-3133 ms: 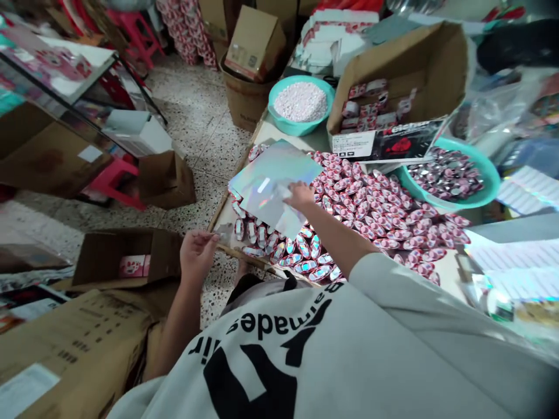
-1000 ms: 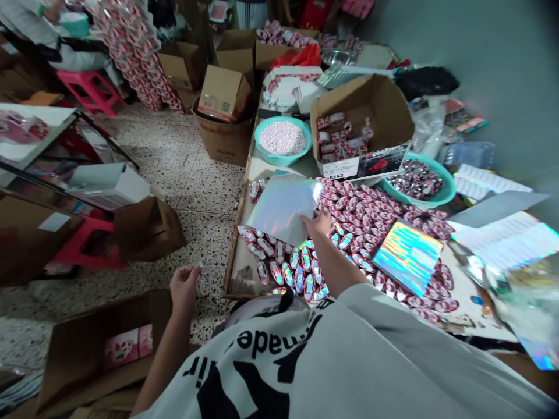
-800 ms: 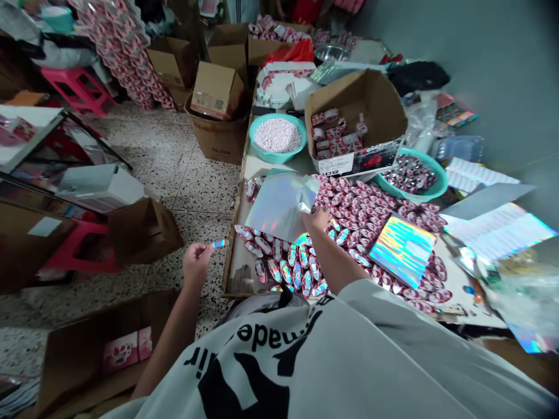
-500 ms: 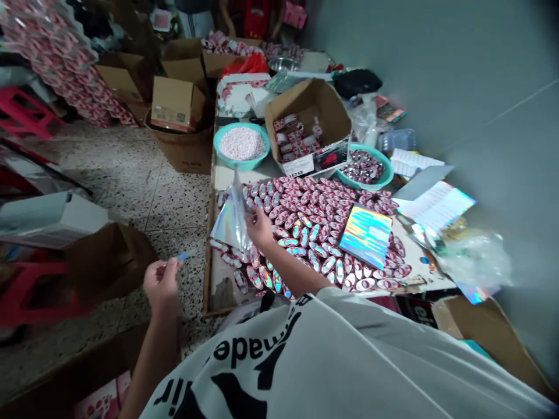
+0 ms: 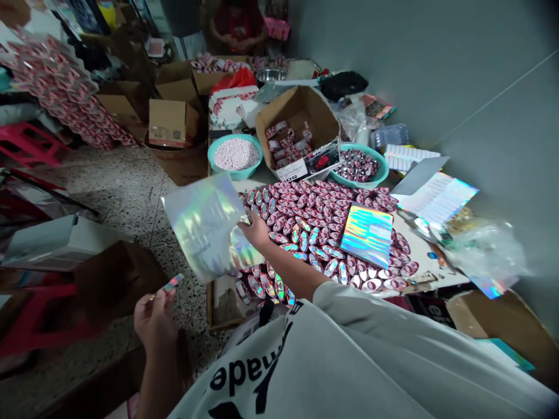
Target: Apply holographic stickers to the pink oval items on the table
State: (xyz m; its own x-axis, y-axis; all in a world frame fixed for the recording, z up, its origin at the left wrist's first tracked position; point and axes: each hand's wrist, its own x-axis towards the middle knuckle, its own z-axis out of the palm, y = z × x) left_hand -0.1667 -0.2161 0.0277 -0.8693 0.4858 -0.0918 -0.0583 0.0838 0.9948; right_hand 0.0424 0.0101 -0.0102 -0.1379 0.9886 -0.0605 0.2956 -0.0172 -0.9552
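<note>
My right hand (image 5: 255,231) pinches the edge of a shiny holographic sheet (image 5: 203,224), which sticks out past the table's left side over the floor. Lower left, my left hand (image 5: 154,321) is closed on a small iridescent strip (image 5: 173,283), held up between thumb and finger. Under and beside my right forearm lie many oval pink-and-silver pieces (image 5: 323,234) in rows across the table. Right of that forearm, a holographic pad or stack of sheets (image 5: 367,234) rests on the ovals.
Behind the ovals stand an open carton (image 5: 325,125) of pink-patterned items, a basin (image 5: 236,173) of pale beads and another basin (image 5: 379,177) of dark shiny pieces. Papers and plastic bags (image 5: 484,250) lie right, by the wall. A person (image 5: 238,35) sits at the back.
The holographic sheet has swung up and left, turning its broad face toward me. My left hand has dropped slightly with the strip still in it.
</note>
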